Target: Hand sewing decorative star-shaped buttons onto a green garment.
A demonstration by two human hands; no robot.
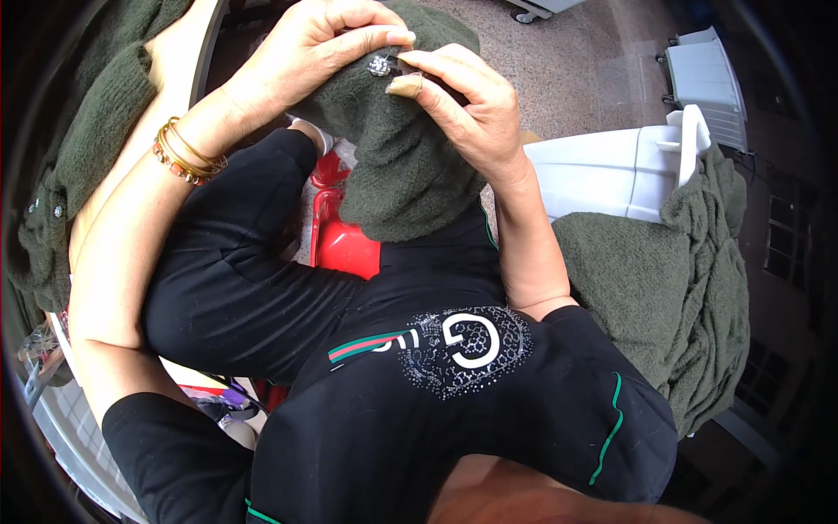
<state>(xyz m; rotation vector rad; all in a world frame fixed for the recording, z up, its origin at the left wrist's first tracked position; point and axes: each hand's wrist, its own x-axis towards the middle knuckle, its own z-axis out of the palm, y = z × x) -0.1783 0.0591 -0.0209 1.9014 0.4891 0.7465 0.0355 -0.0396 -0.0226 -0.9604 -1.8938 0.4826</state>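
Clearly both hands pinch tight on the green sweater (401, 166), left hand (314, 48) steadying the sparkly button (379, 65) while the right hand (471, 100) should stitch close beneath it.

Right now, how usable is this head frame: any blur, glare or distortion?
Head view: sharp on the button between left hand and right hand; even daylight, no glare; fisheye bends the white bin; corners fall black.

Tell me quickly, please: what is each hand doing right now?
Left hand: closed, pinching the dark green knit garment beside the sparkly button.
Right hand: closed, pinching the same garment at the button.
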